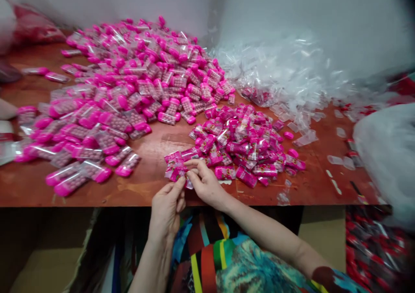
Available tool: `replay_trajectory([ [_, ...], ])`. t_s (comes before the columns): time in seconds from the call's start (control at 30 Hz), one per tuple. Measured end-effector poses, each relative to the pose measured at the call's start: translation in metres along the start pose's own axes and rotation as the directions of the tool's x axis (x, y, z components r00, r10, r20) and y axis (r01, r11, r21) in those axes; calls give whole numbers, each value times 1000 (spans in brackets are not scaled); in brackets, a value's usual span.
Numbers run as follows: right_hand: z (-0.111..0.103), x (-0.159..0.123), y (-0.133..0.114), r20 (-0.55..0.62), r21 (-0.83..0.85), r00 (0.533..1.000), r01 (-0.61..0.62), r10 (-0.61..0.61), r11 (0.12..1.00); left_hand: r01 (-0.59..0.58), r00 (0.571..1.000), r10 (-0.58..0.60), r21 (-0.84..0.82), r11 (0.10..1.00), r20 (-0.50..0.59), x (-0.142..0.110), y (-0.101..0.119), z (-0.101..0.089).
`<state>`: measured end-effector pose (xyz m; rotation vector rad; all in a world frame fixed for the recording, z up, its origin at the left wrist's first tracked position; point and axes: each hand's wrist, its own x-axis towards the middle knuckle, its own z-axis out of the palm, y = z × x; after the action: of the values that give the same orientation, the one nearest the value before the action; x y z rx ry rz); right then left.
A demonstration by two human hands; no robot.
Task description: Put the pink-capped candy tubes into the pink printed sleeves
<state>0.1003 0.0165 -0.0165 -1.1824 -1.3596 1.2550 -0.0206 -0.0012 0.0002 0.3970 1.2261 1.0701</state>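
Note:
My left hand [167,200] is closed in a pinch, thumb and index finger together at the near edge of a pink printed packet [177,172]. From the right, my right hand [207,184] meets it with curled fingers, closed at the same small packet. Part of the packet is covered by my fingertips, and a small clear edge shows just under them. Right beyond my hands rises a heap of similar shiny pink packets [241,139]. To the left lies a big pile of clear tubes with pink caps [152,68], filled with small pink balls.
Clear plastic containers [285,68] are heaped at the back right, some lying loose on the reddish-brown table [152,144]. A translucent bag [385,154] bulges over the right edge. A dark, slim tool [356,190] lies near the front. Red-and-clear items [372,250] sit below the table.

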Motion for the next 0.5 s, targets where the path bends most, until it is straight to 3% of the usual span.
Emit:
replay_trajectory([
  [0.13, 7, 10, -12, 180, -234, 978, 147, -106, 961, -1, 1000, 2, -67, 998, 13, -8, 11, -21],
  [0.27, 30, 40, -20, 348, -411, 919, 324, -182, 852, -137, 976, 113, -122, 983, -187, -9, 27, -53],
  [0.4, 72, 81, -18, 475, -574, 815, 572, -331, 586, -296, 887, 220, -135, 946, -407, 1, 41, -83],
  [0.5, 103, 106, -10, 613, -627, 731, 681, -301, 378, -319, 860, 216, -156, 935, -463, 6, 49, -95],
])
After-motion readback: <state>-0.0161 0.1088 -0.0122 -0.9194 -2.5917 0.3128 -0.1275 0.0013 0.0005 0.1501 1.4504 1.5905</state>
